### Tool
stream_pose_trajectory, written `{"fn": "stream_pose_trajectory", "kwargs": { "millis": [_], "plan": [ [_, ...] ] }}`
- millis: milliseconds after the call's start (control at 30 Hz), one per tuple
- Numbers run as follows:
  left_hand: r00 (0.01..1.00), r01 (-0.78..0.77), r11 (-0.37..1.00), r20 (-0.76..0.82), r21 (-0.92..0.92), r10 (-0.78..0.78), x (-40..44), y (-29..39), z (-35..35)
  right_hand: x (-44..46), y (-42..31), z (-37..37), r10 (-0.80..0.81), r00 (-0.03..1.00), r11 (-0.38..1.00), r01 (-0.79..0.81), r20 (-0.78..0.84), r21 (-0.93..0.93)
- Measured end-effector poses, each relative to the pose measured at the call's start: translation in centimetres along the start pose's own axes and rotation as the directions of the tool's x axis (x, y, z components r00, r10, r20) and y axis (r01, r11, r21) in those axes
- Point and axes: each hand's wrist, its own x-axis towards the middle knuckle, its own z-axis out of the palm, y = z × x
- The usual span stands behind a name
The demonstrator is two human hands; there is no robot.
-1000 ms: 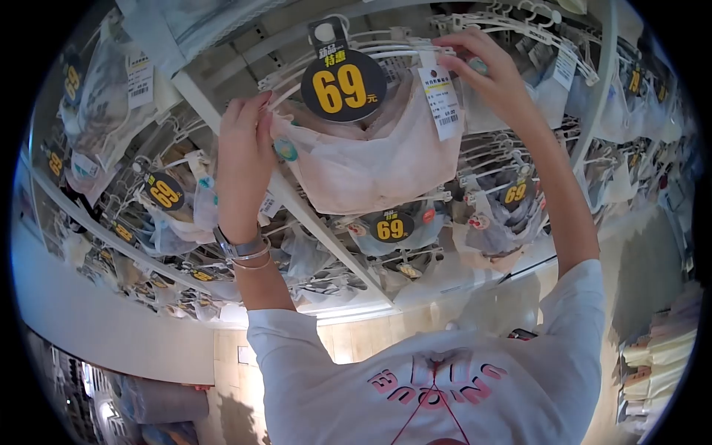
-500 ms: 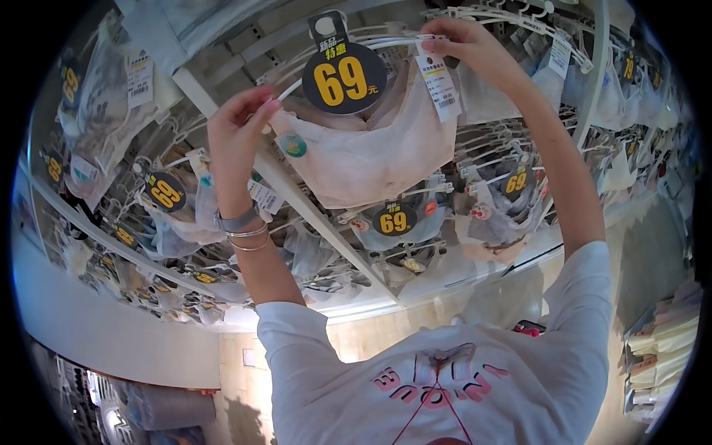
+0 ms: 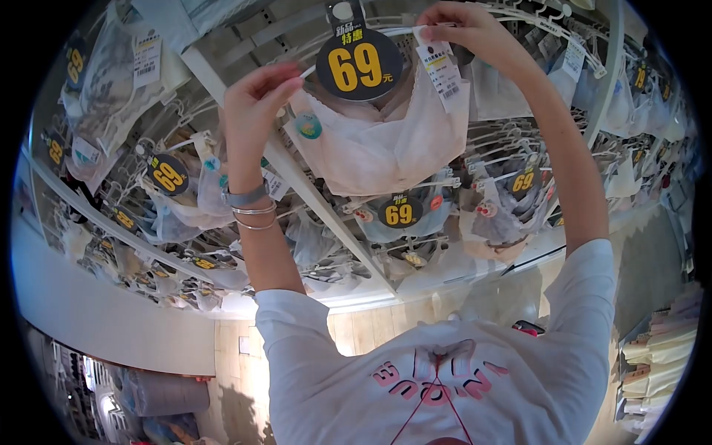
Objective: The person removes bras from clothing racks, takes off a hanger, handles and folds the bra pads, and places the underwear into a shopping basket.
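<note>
At the left, hung garments with price discs fill the rack's section beyond the slanting white post. The left hand is raised in front of this post, a grey wristband and thin bracelets below it. Its thumb and fingers come together around the left end of the hanger; whether they pinch it or only touch it, I cannot tell.

Just right of that hand, a pale pink bra hangs between the two hands, well above the rack's lower edge and to the right of the slanting post. Its long axis follows the hanger, running across from hand to hand with the right end higher; the cups lie below both grips. A round green sticker sits on its left part, nearest the left hand, and a black price disc hangs in front of its upper middle.

The right hand is at the bra's upper right corner, thumb and fingers pinched on the hanger's right end, directly above the white paper tag. Of the two, it has the clearer hold. Farther right, more garments hang near the right-hand post.
</note>
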Motion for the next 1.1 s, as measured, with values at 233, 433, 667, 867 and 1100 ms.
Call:
{"fn": "stream_pose_trajectory", "kwargs": {
  "millis": [233,433,667,867,1100],
  "plan": [
    [0.997,-0.062,0.996,0.045,-0.062,0.065,0.3,-0.2,-0.1,0.1,-0.1,0.8,0.040,0.999,0.997,-0.038,-0.025,0.072],
    [0.972,-0.201,0.977,-0.139,-0.065,0.190,-1.4,-2.0,0.7,0.1,4.0,1.3,-0.192,0.979,0.976,0.183,-0.067,-0.122],
    [0.962,0.071,0.901,-0.211,-0.428,-0.176,-3.0,-2.3,1.5,-1.2,1.9,2.9,-0.424,0.869,0.890,0.347,-0.254,-0.297],
    [0.970,0.080,0.921,-0.181,-0.382,-0.159,-2.4,-0.1,1.3,-1.1,3.4,4.2,-0.258,0.919,0.958,0.284,-0.298,0.046],
    [0.964,-0.013,0.839,-0.228,-0.544,-0.134,-2.2,-1.6,2.6,-1.9,3.8,4.3,-0.371,0.869,0.928,0.357,-0.329,-0.104]
  ]
}}
